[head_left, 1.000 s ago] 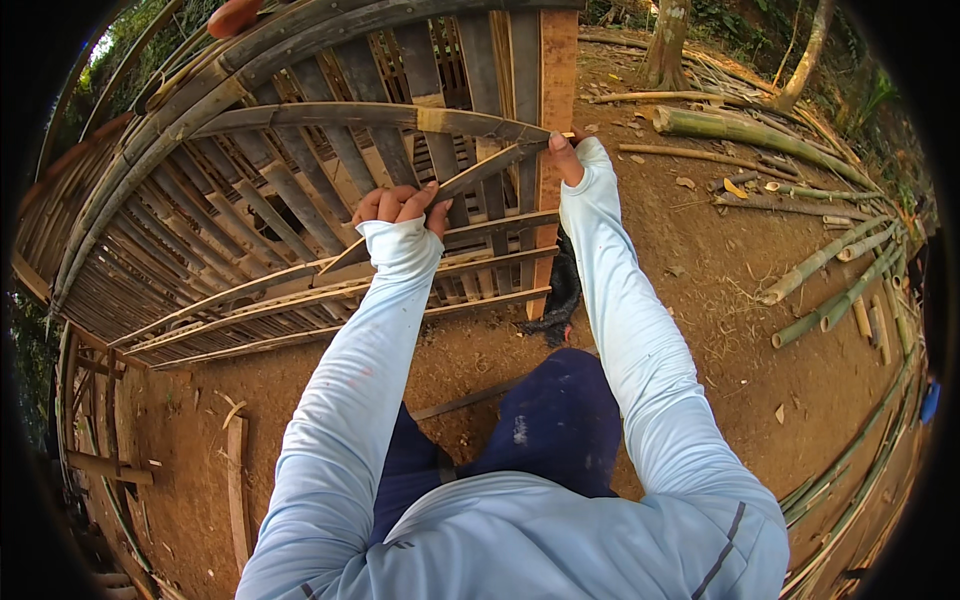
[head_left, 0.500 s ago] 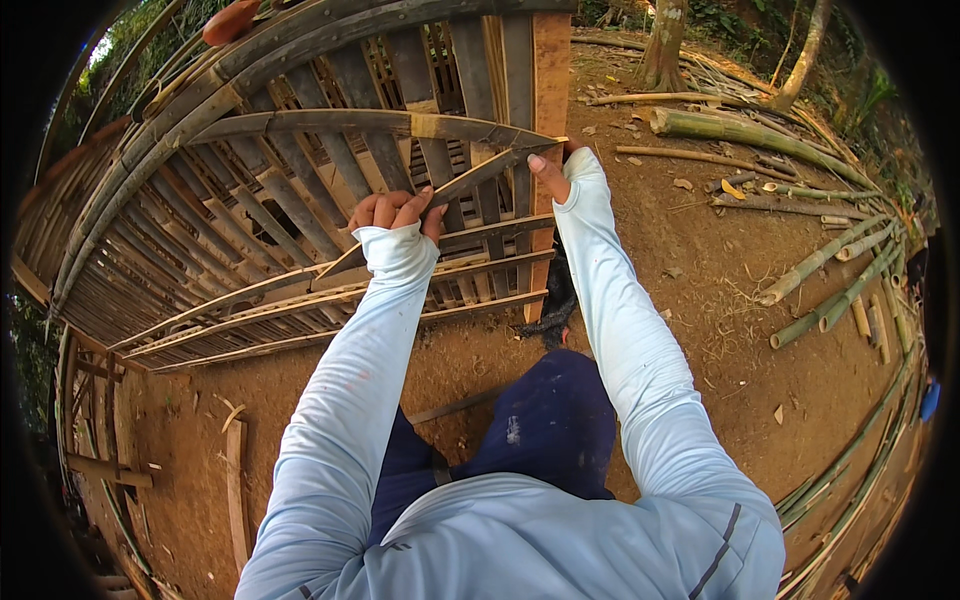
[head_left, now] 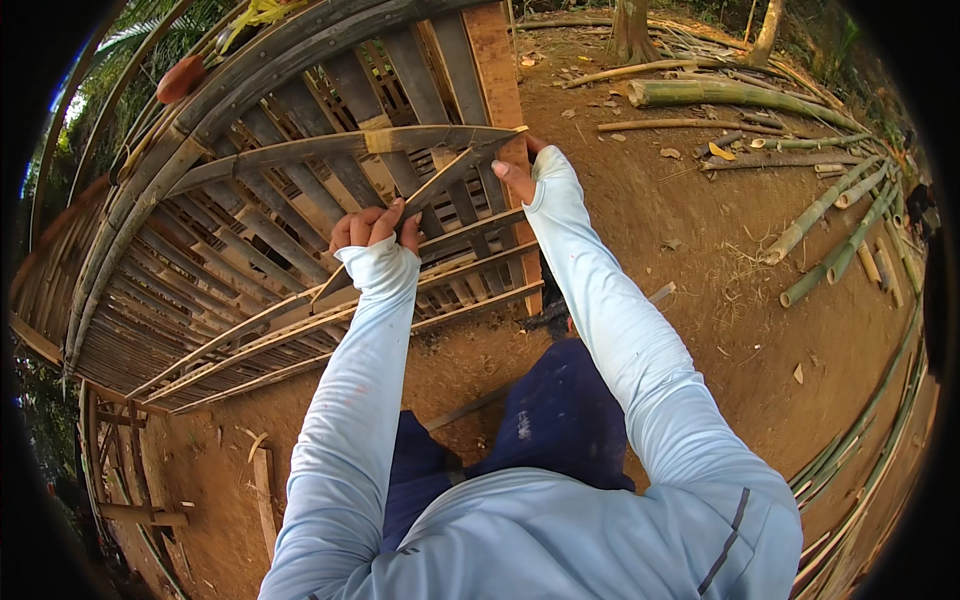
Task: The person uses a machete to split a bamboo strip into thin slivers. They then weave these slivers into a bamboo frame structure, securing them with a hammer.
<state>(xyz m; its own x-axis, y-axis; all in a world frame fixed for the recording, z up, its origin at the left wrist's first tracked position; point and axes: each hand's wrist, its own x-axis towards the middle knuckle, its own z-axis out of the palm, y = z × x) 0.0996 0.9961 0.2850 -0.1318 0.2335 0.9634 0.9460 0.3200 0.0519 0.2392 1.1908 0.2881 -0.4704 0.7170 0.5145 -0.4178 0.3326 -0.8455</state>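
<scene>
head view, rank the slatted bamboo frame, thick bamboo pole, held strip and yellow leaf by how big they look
Largest to smallest:
1. slatted bamboo frame
2. thick bamboo pole and held strip, unranked: the strip is nearer and partly hidden by the left hand
3. yellow leaf

sleeve [head_left: 592, 245] partly hides right hand [head_left: 517, 180]

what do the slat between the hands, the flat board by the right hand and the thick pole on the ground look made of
Slat: probably split bamboo; dark face, pale cut edge.
Board: likely sawn wood, bare; flat and orange-brown.
Pole: seemingly bamboo, unpainted; round and greenish.
</scene>
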